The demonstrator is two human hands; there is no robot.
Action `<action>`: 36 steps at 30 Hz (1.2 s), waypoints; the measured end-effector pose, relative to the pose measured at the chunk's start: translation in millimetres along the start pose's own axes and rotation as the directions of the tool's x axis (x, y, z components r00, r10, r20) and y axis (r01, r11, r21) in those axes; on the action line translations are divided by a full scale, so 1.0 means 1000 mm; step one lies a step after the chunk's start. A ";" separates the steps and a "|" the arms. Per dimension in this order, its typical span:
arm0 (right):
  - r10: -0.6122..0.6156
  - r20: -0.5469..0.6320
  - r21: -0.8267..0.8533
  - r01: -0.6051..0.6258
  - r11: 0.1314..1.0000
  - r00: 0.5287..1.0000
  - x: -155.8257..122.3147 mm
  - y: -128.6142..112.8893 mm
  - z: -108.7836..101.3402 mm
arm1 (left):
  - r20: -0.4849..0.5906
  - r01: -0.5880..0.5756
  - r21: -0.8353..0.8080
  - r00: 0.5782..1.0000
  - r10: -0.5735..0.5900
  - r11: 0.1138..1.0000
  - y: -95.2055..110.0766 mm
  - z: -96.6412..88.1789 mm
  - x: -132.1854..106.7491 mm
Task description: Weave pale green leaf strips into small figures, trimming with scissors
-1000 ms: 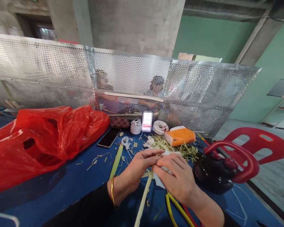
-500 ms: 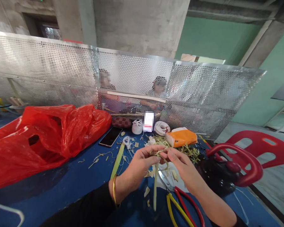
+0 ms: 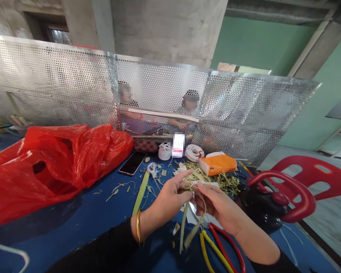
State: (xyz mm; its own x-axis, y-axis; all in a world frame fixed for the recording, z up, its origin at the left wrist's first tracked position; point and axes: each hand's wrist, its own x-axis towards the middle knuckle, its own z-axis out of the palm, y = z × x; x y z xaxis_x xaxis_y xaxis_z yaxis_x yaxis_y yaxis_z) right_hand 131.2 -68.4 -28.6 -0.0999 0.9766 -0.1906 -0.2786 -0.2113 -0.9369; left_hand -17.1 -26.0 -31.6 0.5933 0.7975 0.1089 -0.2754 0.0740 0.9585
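Between my two hands is a thin pale-green plant strip (image 3: 184,227), perhaps a leaf strip, with loose ends hanging down over the table. My left hand (image 3: 170,195), a gold bangle at its wrist, pinches the strip between thumb and fingers. My right hand (image 3: 220,203) is closed on the strip from the other side, its fingertips close to the left ones. Part of the strip is hidden by the fingers. Under the hands lie shears (image 3: 216,248) with one red and one yellow handle, their blades on white paper (image 3: 191,218).
A red plastic bag (image 3: 102,151) covers the left side. Behind the hands are a phone (image 3: 133,163), a white spool (image 3: 194,152), an orange tissue pack (image 3: 218,165) and plant scraps (image 3: 229,183). A dark kettle (image 3: 263,206) stands right. Two people sit beyond the perforated metal screen (image 3: 161,83).
The right hand has turned and dropped slightly. A second loose end of the strip now hangs lower, between the hands and the shears.
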 end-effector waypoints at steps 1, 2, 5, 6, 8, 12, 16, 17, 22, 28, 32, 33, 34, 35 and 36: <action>0.012 -0.007 0.013 -0.012 1.000 1.000 0.001 0.001 0.000 | 0.027 -0.004 0.013 1.000 0.003 1.000 -0.002 0.000 0.000; 0.014 -0.018 0.020 -0.014 1.000 1.000 0.002 0.002 0.000 | 0.051 -0.003 0.026 0.999 0.002 1.000 -0.003 -0.001 0.001; 0.003 -0.014 -0.021 -0.003 1.000 1.000 0.002 0.004 0.001 | 0.090 0.009 0.060 0.996 -0.014 0.998 -0.006 -0.001 0.001; 0.002 0.005 -0.051 -0.001 0.999 1.000 0.002 0.004 0.002 | 0.089 0.010 0.068 0.996 -0.016 0.998 -0.006 -0.002 0.001; -0.002 0.060 -0.091 0.008 0.996 0.998 0.001 0.005 0.003 | 0.082 0.001 0.076 0.997 -0.007 0.997 -0.006 -0.001 0.000; -0.034 0.052 -0.029 0.036 0.999 0.998 -0.001 0.005 0.003 | 0.086 -0.032 0.089 0.996 0.024 0.996 -0.005 0.002 -0.002; -0.067 -0.090 0.037 0.070 0.997 0.994 0.002 0.006 0.004 | 0.033 -0.042 0.079 0.999 0.040 0.996 -0.002 0.006 -0.003; -0.086 -0.119 0.044 0.091 0.995 0.989 0.003 0.006 0.005 | 0.022 -0.046 0.070 0.999 0.045 0.996 -0.002 0.007 -0.004; -0.204 -0.241 0.005 0.211 0.977 0.949 0.003 0.007 0.005 | -0.026 -0.084 0.023 0.996 0.085 0.996 -0.002 0.007 -0.002; -0.305 -0.272 -0.141 0.276 0.951 0.913 0.001 0.006 0.002 | -0.069 -0.054 0.051 0.996 0.057 0.997 -0.008 0.004 0.001; -0.324 -0.272 -0.209 0.273 0.939 0.906 -0.001 0.002 0.004 | -0.138 -0.039 0.161 0.989 0.062 0.986 -0.008 0.002 0.000; -0.321 -0.267 -0.218 0.267 0.939 0.909 -0.002 0.001 0.005 | -0.149 -0.049 0.200 0.986 0.080 0.979 -0.007 0.001 -0.001; -0.316 -0.261 -0.225 0.261 0.939 0.912 -0.003 0.000 0.006 | -0.155 -0.062 0.248 0.982 0.103 0.967 -0.006 0.001 -0.002; -0.311 -0.253 -0.233 0.254 0.939 0.916 -0.005 -0.001 0.007 | -0.160 -0.077 0.304 0.979 0.130 0.950 -0.004 0.002 -0.003; -0.308 -0.244 -0.241 0.250 0.938 0.920 -0.006 -0.002 0.008 | -0.168 -0.090 0.362 0.973 0.160 0.928 -0.003 0.002 -0.004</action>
State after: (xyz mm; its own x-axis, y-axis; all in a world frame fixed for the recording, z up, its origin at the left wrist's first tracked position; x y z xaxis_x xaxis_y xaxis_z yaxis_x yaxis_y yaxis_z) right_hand 124.7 -74.7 -23.6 0.2273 0.9729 0.0415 -0.0562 0.0557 -0.9969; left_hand -17.3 -30.8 -34.2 0.4062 0.8881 0.2149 -0.0354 -0.2198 0.9749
